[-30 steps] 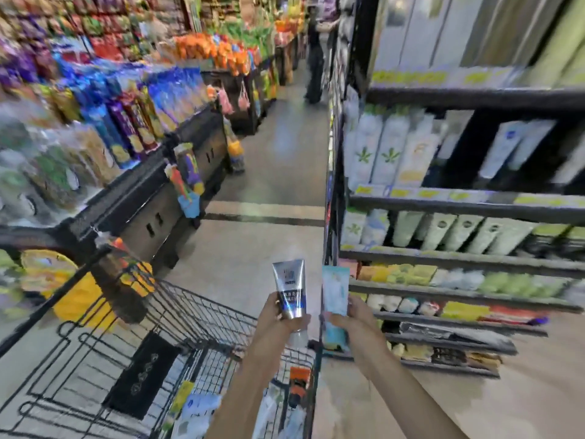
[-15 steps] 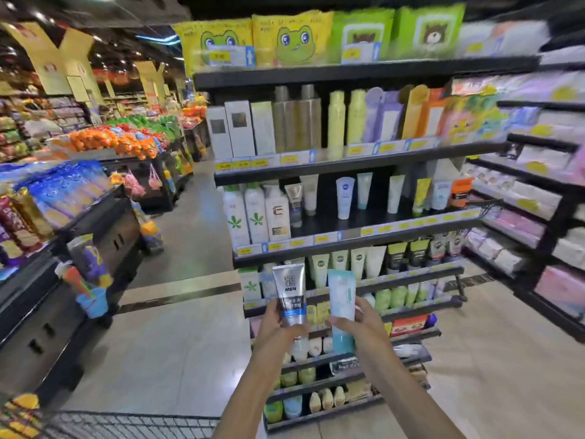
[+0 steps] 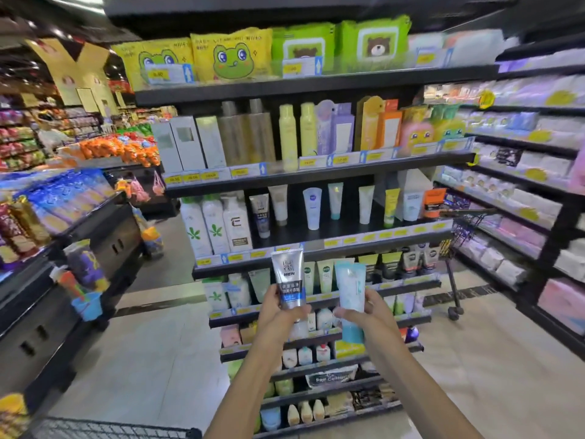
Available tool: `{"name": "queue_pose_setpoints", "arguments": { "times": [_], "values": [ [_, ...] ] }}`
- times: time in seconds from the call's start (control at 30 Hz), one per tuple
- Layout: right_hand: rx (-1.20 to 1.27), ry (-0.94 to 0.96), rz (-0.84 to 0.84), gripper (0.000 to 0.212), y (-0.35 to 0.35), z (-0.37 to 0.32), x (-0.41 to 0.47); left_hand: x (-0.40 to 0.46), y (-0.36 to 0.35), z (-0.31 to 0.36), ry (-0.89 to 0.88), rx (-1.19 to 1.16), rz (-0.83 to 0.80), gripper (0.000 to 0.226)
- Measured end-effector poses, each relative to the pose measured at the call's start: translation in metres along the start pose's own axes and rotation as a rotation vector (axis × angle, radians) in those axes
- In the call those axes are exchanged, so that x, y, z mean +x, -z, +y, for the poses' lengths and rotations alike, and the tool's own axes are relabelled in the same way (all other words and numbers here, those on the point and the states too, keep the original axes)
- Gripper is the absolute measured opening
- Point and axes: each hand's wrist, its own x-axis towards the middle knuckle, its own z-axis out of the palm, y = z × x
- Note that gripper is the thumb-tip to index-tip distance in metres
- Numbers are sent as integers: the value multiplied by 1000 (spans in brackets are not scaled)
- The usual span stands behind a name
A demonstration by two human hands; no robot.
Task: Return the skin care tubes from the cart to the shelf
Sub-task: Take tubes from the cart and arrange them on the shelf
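My left hand [image 3: 278, 307] grips a silver men's face-wash tube [image 3: 288, 278] and my right hand [image 3: 364, 307] a pale blue tube [image 3: 349, 288], both upright before the skin-care shelf [image 3: 316, 264]. I judge them light, soft-walled and slick, best held low near the cap. Since a half-second ago the shelf has drawn closer; the cart rim [image 3: 110, 429] sits lower left.

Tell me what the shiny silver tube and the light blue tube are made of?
The silver tube in the left hand looks like soft plastic with a glossy, metallic finish: light glints off it. The light blue tube in the right hand seems plastic too, duller and slightly see-through. I can't be sure from looks alone.
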Motion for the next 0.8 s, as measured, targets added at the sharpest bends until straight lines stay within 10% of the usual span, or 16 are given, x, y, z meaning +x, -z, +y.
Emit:
{"name": "queue_pose_setpoints", "arguments": {
  "times": [0.8],
  "values": [
    [-47,26,-150,57,-7,-52,210,202,-14,31,-124,48,244,60]
  ]
}}
